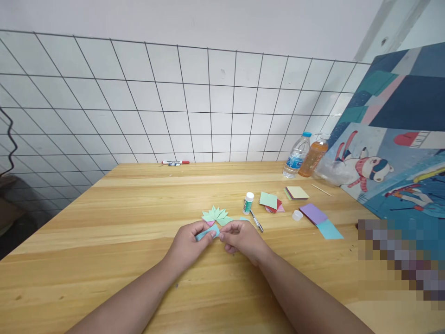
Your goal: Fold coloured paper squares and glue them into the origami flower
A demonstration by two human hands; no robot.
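A small piece of light blue paper point(207, 232), seemingly folded, is pinched in my left hand point(190, 239) above the table. My right hand point(241, 237) has thumb and forefinger closed on the paper's right end. Just behind the hands lies a fan of folded green paper pieces point(214, 214) with a pink piece point(211, 223) at its lower left. Another bit of blue paper point(244, 218) shows partly behind my right hand. A pen point(256, 221) and a glue stick point(248, 203) with a white cap are close behind that hand.
Right of the glue stick are stacks of coloured square paper point(269, 200) point(296, 193), a clear round cap point(297, 215), purple paper point(313, 213) and a blue sheet point(329, 229). A water bottle point(296, 157) and an orange drink bottle point(313, 157) stand back right. Markers point(175, 163) lie by the wall.
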